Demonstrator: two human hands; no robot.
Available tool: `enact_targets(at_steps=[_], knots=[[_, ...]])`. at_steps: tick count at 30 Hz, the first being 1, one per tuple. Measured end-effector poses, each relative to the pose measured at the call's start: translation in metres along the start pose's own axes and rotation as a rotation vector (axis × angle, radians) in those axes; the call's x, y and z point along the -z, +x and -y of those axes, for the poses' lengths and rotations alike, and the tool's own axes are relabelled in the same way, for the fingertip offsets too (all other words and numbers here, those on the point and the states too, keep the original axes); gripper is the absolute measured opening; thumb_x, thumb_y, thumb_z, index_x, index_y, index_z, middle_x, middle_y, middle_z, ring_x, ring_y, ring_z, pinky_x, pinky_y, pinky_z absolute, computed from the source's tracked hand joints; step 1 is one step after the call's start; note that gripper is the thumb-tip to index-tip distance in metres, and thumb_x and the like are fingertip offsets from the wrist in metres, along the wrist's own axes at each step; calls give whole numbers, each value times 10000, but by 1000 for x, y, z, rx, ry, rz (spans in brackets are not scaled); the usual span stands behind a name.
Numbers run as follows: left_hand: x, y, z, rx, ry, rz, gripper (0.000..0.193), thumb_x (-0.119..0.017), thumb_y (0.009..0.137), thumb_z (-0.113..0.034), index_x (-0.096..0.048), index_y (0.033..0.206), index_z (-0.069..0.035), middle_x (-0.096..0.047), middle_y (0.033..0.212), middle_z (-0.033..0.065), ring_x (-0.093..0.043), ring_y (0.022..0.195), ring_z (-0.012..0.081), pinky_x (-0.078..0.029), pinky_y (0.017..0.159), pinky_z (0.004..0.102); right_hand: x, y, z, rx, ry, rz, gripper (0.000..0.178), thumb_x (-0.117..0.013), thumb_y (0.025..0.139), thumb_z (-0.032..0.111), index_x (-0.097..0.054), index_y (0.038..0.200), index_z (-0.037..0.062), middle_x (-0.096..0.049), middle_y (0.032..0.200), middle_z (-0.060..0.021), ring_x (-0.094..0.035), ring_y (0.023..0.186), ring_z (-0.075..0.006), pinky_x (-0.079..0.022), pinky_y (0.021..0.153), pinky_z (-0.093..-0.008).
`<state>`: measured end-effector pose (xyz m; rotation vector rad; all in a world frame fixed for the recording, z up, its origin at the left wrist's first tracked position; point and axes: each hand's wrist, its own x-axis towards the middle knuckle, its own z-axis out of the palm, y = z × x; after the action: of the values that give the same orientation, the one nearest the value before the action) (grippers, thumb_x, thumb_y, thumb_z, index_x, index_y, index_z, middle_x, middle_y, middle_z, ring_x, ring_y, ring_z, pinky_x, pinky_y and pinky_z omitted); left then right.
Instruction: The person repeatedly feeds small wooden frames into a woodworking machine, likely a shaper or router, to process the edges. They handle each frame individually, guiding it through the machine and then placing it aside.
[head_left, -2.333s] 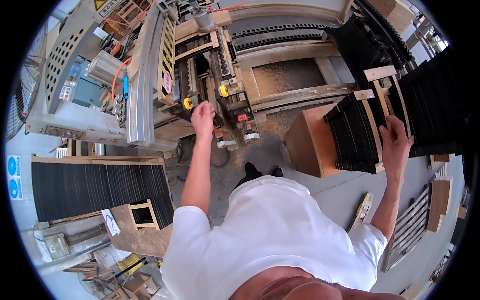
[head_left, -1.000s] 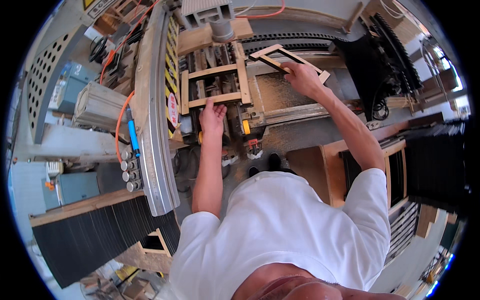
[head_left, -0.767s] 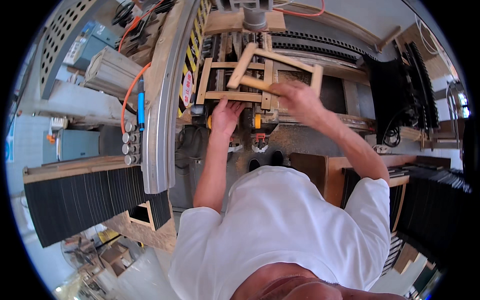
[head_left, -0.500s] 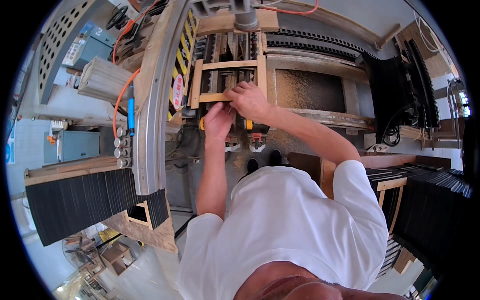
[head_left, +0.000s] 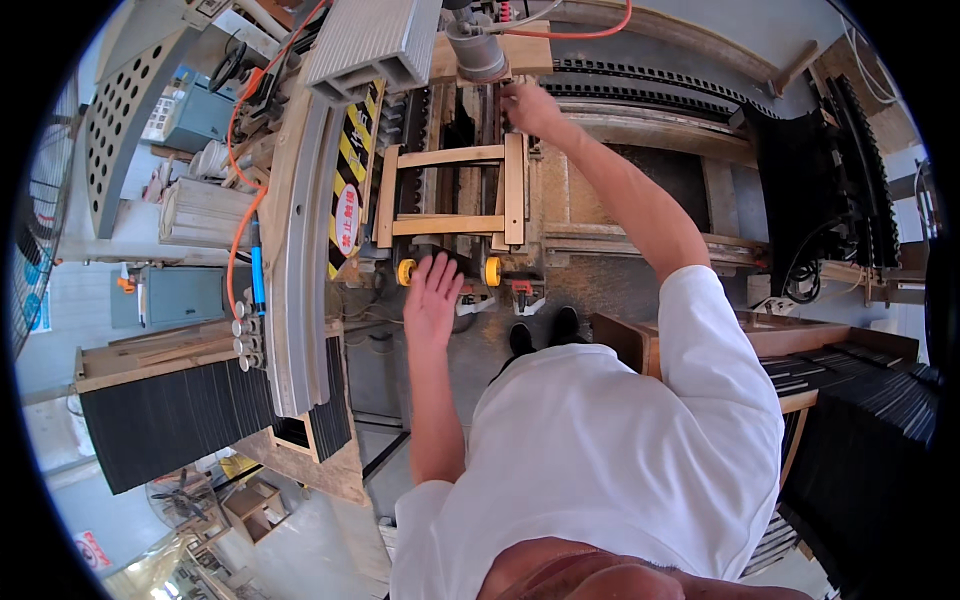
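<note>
T-shirt (head_left: 620, 450) was white, softly creased | short sleeves (head_left: 720, 335) left both forearms (head_left: 433, 400) bare | shoes (head_left: 566, 322) were dark | hands (head_left: 433, 298) were bare

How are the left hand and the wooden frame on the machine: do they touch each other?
Apart. The head view shows a dark gap between the open left hand and the near rail of the wooden frame.

Right hand (head_left: 534, 110) — grip unclear, wire grille (head_left: 50, 200) — cut off left

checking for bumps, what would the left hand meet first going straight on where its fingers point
Likely the wooden frame's near rail, ahead of the left hand; depth is unclear, so it might pass underneath.
</note>
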<state>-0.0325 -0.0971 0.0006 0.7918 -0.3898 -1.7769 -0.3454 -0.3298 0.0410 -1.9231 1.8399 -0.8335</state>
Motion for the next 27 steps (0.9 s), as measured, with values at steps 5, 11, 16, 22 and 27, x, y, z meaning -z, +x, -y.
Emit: enact_targets(at_steps=[5,11,16,22,27], knots=[[5,-33,1,-12,-6,7,453,-462,1021,-322,-461,1372,-36,-512,1384,136,-445,1319,316,-343,1124,495,-7,33,-62,-161,192,-55,248,-576,833,217,-737,973,92,-700,949,-187,-657,927,-378,-517,839,-448],[18,-60,12,-34,-15,-77,433,-458,1020,-280,-456,1377,-34,-529,1366,128,-484,1282,300,-373,1104,475,20,-7,-52,-244,50,-142,419,-720,794,440,-705,1022,88,-702,916,-164,-664,900,-336,-514,782,-450],[21,-57,24,6,32,-157,440,-522,994,-252,-459,1363,-21,-556,1315,134,-535,1217,288,-435,1047,460,34,19,-85,92,-260,-534,653,-798,732,363,-526,1255,82,-562,1189,-183,-547,1112,-371,-455,892,-480],[21,-50,33,41,97,-204,403,-556,973,-199,-492,1327,-18,-593,1266,127,-573,1174,288,-469,1010,458,33,66,-64,228,-534,-395,719,-783,726,434,-502,1299,104,-389,1406,-181,-391,1303,-357,-370,993,-547],[30,-55,44,42,111,-246,379,-575,959,-176,-517,1304,-30,-607,1248,124,-582,1167,283,-474,1002,452,31,79,-50,227,-566,-315,737,-789,705,334,-472,1348,164,-458,1313,-137,-417,1275,-312,-371,1001,-551]])
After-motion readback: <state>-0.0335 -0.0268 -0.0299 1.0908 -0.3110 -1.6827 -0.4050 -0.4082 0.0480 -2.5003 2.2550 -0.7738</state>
